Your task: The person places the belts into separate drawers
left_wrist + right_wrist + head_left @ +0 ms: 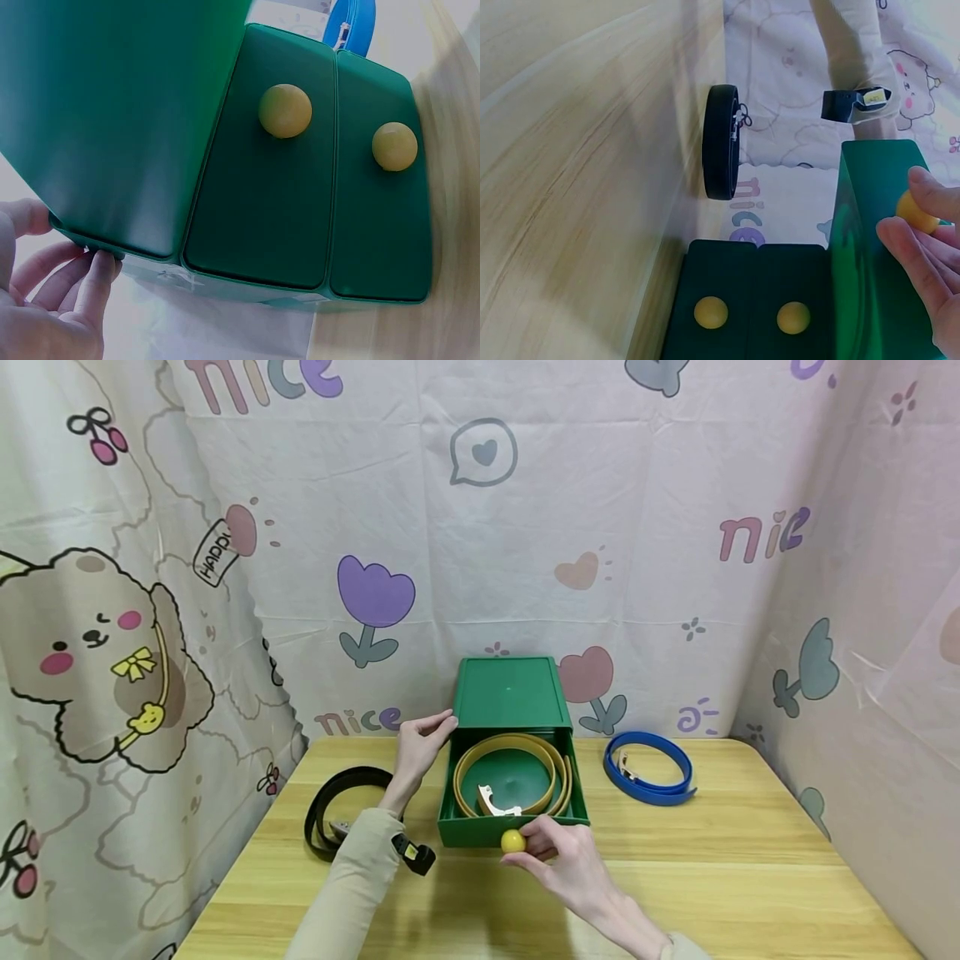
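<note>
A green drawer cabinet [510, 693] stands at the back of the table with its top drawer [472, 836] pulled out. Inside the drawer lies a coiled yellow belt [460, 774] with a shiny buckle. My left hand [422, 747] holds the cabinet's front left upper corner, thumb and fingers on either side of it in the left wrist view. Between thumb and fingers, my right hand [573, 867] pinches the round yellow knob [513, 841] on the drawer front. Below, two closed drawers show their own yellow knobs [285, 111] in the left wrist view.
To the left of the cabinet a coiled black belt [316, 820] lies on the wooden table [720, 885], partly behind my left forearm. A coiled blue belt [651, 792] with a gold buckle lies to the right. A printed curtain [480, 543] hangs behind and at both sides.
</note>
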Action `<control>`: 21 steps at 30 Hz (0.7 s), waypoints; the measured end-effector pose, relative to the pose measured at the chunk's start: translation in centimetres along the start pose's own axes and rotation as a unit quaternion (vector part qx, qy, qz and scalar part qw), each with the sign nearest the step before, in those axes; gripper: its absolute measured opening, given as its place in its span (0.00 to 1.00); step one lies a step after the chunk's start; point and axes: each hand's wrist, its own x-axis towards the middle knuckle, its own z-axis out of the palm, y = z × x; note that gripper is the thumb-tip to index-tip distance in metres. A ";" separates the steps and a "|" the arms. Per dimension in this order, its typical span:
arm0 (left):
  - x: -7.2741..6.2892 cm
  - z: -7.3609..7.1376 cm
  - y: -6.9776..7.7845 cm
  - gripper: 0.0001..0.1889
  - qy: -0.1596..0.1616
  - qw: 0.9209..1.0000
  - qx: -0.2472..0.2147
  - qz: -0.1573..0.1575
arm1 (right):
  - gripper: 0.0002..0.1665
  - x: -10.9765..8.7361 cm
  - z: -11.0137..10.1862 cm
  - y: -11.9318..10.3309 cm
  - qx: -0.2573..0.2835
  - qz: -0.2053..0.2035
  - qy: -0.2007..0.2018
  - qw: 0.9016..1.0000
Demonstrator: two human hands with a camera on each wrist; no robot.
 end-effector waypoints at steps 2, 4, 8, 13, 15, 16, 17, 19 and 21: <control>0.0 0.0 0.0 0.16 -0.001 1.000 -0.001 0.000 | 0.20 0.1 0.0 0.0 0.001 -0.002 0.002 1.000; 0.0 0.0 0.0 0.16 -0.002 1.000 -0.002 0.001 | 0.20 0.2 0.0 0.1 0.000 -0.003 0.005 1.000; 0.0 0.0 -0.1 0.16 -0.004 1.000 -0.003 0.002 | 0.20 0.3 0.0 0.2 -0.004 -0.002 0.008 1.000; -0.1 0.0 -0.1 0.17 -0.005 1.000 -0.004 0.000 | 0.19 0.4 0.0 0.3 -0.005 0.008 0.005 1.000; -0.1 0.0 0.0 0.17 -0.006 1.000 -0.005 -0.002 | 0.18 0.4 0.0 0.4 -0.005 0.016 0.003 1.000; 0.0 0.0 0.0 0.17 -0.006 1.000 -0.005 -0.003 | 0.18 0.4 0.0 0.4 -0.005 0.020 0.001 1.000; 0.0 0.0 0.0 0.16 -0.006 1.000 -0.005 -0.004 | 0.18 0.4 0.0 0.4 -0.004 0.025 0.000 1.000; 0.0 0.0 -0.1 0.16 -0.006 1.000 -0.005 -0.002 | 0.17 0.4 0.0 0.5 -0.005 0.031 -0.001 1.000; 0.0 0.0 -0.1 0.17 -0.006 1.000 -0.001 -0.003 | 0.17 0.5 0.0 0.5 -0.005 0.034 -0.001 0.999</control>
